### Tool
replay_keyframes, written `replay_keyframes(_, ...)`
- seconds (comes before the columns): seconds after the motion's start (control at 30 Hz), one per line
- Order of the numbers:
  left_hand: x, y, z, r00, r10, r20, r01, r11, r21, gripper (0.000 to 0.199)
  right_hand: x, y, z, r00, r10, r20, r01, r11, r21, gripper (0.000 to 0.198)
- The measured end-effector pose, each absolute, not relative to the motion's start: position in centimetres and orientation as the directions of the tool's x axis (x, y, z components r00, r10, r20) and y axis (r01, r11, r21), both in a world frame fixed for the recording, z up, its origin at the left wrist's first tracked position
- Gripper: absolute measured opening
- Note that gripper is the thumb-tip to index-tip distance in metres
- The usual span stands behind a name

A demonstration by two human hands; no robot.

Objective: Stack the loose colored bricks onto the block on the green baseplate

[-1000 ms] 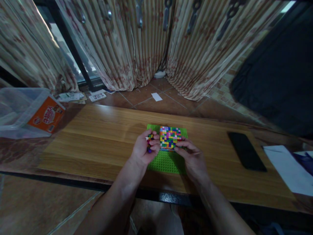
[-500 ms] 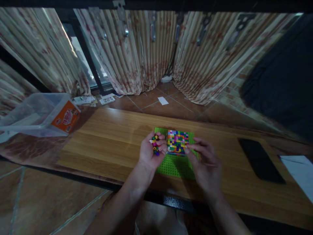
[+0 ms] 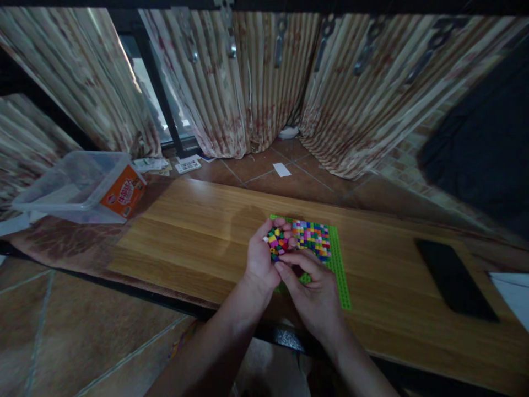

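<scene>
My left hand (image 3: pixel 262 256) is cupped palm up around several small toy bricks (image 3: pixel 276 240) in yellow, green, pink, white and purple. At the lower edge of that palm, the thumb and forefinger of my right hand (image 3: pixel 312 286) are pinched together by the loose bricks. Whether a brick sits between those fingertips is too small to make out. Behind both hands lies a green studded baseplate (image 3: pixel 341 273), carrying a block of multicoloured bricks (image 3: pixel 312 237) packed close together. My hands cover the left and lower parts of the plate.
The baseplate rests on a long wooden board (image 3: pixel 198 231). A clear plastic bin (image 3: pixel 78 182) with an orange label stands at the left. On the right lie a dark flat phone-like slab (image 3: pixel 454 281) and white paper (image 3: pixel 512 295). Striped curtains (image 3: pixel 273 88) hang beyond.
My right hand has moved left and down from the brick block to the bricks in my left palm. The whole view has shifted slightly, with the scene moving right.
</scene>
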State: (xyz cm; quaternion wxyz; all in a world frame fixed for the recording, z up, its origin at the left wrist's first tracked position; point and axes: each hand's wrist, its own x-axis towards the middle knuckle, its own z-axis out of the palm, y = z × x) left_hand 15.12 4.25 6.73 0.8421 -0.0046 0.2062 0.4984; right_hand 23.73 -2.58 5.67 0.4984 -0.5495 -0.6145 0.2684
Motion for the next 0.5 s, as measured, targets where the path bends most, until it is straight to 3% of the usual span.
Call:
replay_keyframes(0.17,15.2,4.3,6.3,0.383,0.833,-0.398,-0.831,0.499,0.245,0.023,24.9,-2.2,5.9,0.215,0.913,0.347,0.39,0.246,-0.887,0.01)
replay_keyframes(0.3,15.1,4.1,6.3,0.412,0.782,-0.468,-0.741,0.586,0.328,0.023,26.4,-1.7,6.0,0.325,0.874,0.361,0.421,0.208,-0.883,0.01)
replay_keyframes(0.5,14.8,3.4,7.2,0.448,0.737,-0.506,-0.575,0.671,0.468,0.022,27.5,-1.5,6.0,0.282,0.842,0.459,0.566,0.24,-0.788,0.01)
